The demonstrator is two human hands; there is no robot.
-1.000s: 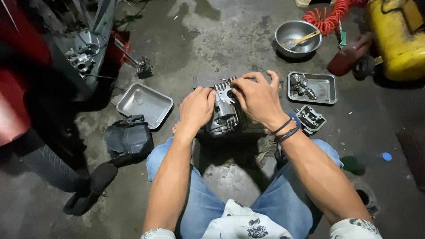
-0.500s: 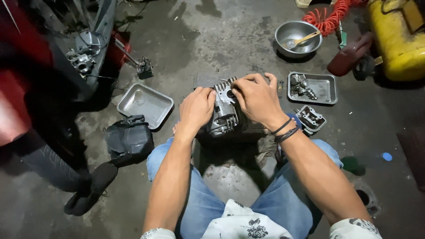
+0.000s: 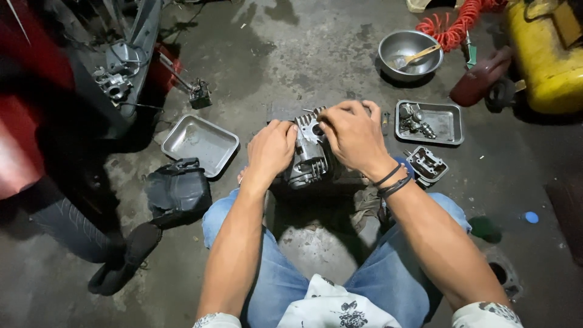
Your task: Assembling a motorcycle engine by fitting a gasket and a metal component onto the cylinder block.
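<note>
Gripping finned engine cylinder head [image 3: 308, 157] on low block between knees, left hand [image 3: 271, 149] clasped its side; right hand [image 3: 351, 132] pinched small fitting at top. Step appeared mid-disassembly; next move likely called for steady hold. Parts tray [image 3: 452, 124] sat nearby.

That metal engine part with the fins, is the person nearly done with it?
Hard to say. Already done: the finned engine part sits off the motorbike, and small pieces lie in the right tray, with another part beside it. In hand: the left hand steadies it while the right hand works at its top. Left: the other tray holds nothing, and the loose pieces are not fitted anywhere.
</note>
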